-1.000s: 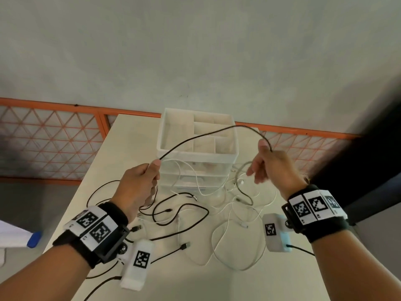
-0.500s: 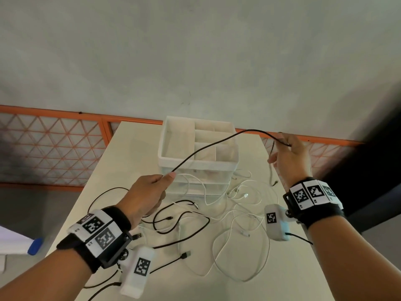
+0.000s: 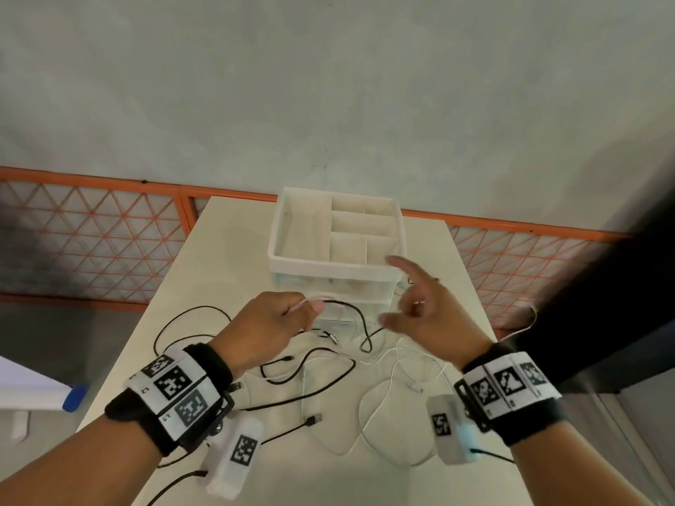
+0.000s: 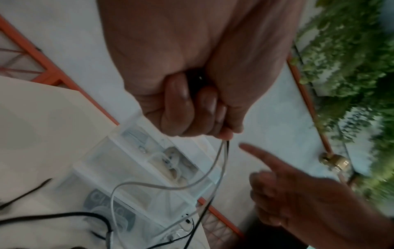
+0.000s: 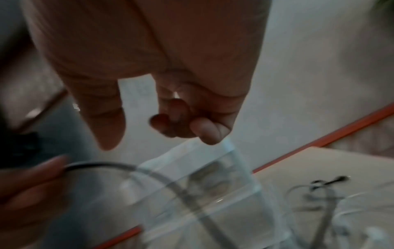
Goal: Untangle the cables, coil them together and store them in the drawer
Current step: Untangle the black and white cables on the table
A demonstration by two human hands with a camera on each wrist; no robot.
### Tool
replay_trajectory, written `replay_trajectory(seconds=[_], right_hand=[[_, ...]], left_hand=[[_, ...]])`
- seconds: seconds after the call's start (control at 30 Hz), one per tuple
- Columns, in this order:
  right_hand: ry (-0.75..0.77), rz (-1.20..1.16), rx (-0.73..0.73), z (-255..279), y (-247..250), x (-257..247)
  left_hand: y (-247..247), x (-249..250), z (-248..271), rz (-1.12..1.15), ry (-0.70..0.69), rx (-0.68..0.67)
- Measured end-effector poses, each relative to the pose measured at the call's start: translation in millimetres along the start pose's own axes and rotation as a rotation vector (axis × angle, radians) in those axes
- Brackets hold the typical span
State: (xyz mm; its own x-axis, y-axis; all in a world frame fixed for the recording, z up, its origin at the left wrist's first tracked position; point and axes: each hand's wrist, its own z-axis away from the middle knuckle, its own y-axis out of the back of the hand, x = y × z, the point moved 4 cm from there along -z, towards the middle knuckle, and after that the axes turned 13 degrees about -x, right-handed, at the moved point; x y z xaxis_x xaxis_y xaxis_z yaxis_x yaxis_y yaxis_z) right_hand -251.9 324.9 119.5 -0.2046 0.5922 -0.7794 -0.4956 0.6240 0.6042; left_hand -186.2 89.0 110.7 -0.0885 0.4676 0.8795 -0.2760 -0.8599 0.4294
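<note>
A tangle of black cables point(image 3: 310, 388) and white cables point(image 3: 380, 392) lies on the cream table point(image 3: 233, 257) in front of a translucent drawer unit point(image 3: 350, 290) with a divided white tray point(image 3: 336, 264) on top. My left hand point(image 3: 310, 308) hovers above the tangle and pinches a black cable point(image 4: 227, 148) together with a white cable point(image 4: 213, 165); both hang down in loops. My right hand point(image 3: 394, 290) hovers just to the right, index finger and thumb stretched out, the other fingers loosely curled, holding nothing. The drawers look shut.
An orange mesh railing point(image 3: 109, 242) runs behind the table. A dark mass point(image 3: 602, 323) stands close on the right. The table's left edge drops to grey floor, where a blue-tipped white object point(image 3: 73, 396) lies. Green foliage point(image 4: 351, 67) shows beyond the railing.
My right hand let go of the black cable's end and came down and left toward my left hand. The cable arc between the hands has dropped into a loop at my left hand.
</note>
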Motion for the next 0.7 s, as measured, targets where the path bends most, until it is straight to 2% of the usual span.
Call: replay_trajectory(seconds=[0.07,0.13,0.17,0.23,0.3,0.37,0.43,0.5,0.57,0.63,0.7], right_hand=[[0.087,0.02,-0.166,4,-33,-28],[0.068,0.138,-0.196,1,-52,-30],[0.004,0.166,-0.202,-4,-53,-16],[-0.232,0.083,-0.191,-11,-41,24],[-0.402,0.015,-0.066,-12,-14,57],[-0.421,-0.046,0.137,-12,18,75],[-0.292,-0.036,0.349,-9,46,65],[-0.138,0.002,0.469,-8,58,45],[-0.061,0.023,0.512,-9,56,32],[-0.071,0.049,0.498,-12,45,38],[-0.184,0.092,0.336,-16,28,62]], left_hand=[[-15,20,1,-0.043,-0.094,-0.117],[-22,42,4,-0.046,-0.196,-0.16],[-20,50,7,-0.044,-0.237,-0.139],[-9,58,14,-0.004,-0.306,-0.055],[6,49,19,0.038,-0.3,-0.022],[12,25,20,-0.039,-0.191,-0.099],[3,-9,20,-0.211,-0.006,-0.227],[-12,-41,19,-0.369,0.135,-0.312],[-27,-65,17,-0.465,0.22,-0.334],[-40,-78,13,-0.528,0.304,-0.326],[-48,-81,12,-0.599,0.387,-0.293]])
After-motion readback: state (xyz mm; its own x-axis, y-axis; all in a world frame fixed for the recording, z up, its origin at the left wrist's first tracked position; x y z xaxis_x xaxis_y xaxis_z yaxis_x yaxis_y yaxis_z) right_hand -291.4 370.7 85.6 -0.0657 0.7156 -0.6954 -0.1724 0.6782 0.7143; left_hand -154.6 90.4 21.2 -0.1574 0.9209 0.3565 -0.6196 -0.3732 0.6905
